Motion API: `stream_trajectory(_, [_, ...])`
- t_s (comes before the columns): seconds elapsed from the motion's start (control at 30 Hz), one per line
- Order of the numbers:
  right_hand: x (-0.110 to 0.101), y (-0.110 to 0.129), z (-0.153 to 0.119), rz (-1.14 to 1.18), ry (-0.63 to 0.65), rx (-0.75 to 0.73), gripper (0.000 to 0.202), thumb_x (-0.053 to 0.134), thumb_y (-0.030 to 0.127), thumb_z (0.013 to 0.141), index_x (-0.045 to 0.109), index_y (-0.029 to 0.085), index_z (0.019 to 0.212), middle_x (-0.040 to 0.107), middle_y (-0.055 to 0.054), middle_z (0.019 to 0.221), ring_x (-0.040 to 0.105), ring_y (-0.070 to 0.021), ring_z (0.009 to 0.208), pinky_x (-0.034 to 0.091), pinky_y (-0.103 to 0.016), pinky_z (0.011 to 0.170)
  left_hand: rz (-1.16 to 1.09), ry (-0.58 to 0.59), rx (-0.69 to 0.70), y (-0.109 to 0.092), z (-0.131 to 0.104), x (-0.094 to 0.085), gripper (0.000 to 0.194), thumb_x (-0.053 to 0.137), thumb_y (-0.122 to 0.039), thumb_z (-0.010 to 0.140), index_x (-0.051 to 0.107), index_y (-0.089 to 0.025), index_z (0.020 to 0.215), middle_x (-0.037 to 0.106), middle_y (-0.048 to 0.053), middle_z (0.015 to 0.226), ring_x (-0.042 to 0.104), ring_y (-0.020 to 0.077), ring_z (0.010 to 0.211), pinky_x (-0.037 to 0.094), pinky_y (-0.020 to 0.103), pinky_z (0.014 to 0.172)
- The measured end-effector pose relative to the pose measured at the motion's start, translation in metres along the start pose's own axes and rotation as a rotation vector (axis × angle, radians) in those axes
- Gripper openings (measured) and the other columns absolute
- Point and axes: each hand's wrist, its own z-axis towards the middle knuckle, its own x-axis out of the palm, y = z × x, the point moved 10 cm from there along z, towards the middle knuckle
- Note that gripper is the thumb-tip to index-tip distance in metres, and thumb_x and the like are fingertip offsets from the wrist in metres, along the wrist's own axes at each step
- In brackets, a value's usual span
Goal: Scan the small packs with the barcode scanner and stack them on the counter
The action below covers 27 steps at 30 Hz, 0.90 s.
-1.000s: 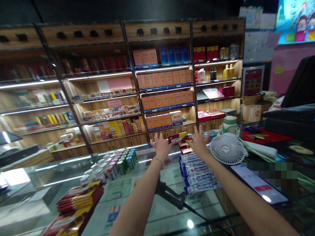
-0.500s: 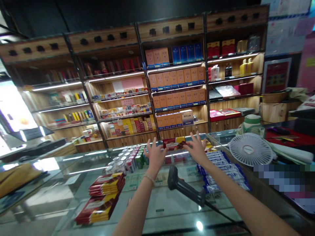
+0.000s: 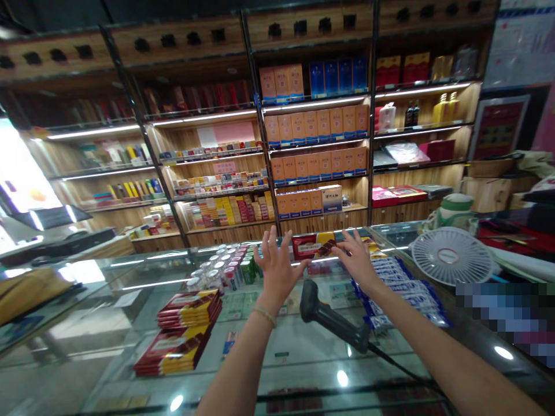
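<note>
A red and yellow chocolate packet [image 3: 313, 246] stands upright at the far side of the glass counter [image 3: 277, 346]. My left hand [image 3: 277, 266] is just left of it, fingers spread, holding nothing. At the packet's right end is my right hand [image 3: 356, 259], its thumb and fingers apart around the corner; whether they touch it is hard to tell. Nearer to me lies a black barcode scanner [image 3: 332, 318] with its cable. Two stacks of similar packets [image 3: 171, 349] rest at the left.
Rows of small cans [image 3: 229, 267] stand behind my left hand. Blue and white packets [image 3: 401, 292] spread beneath my right forearm. A white fan [image 3: 451, 256] and a green-lidded jug [image 3: 455, 211] are at the right. Stocked shelves [image 3: 318, 153] line the back wall.
My left hand has opened away from the packet's left end, fingers more spread. The packet's front shows more fully. The view has shifted a little.
</note>
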Motion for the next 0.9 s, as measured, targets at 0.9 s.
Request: stream_trajectory(0.9, [-0.01,0.081,-0.038,0.001,0.063,-0.342,0.039,0.042,0.042,0.099,0.075,0.03,0.112,0.039,0.0,0.163,0.023,-0.0297,0.155,0.022,-0.058,0.122,-0.025,-0.006,0.058,-0.004,-0.001,-0.003,0.057,0.067,-0.057,0.085,0.06,-0.035,0.136,0.018,0.008,0.17,0.011,0.0355,0.157,-0.005,0.06,0.123])
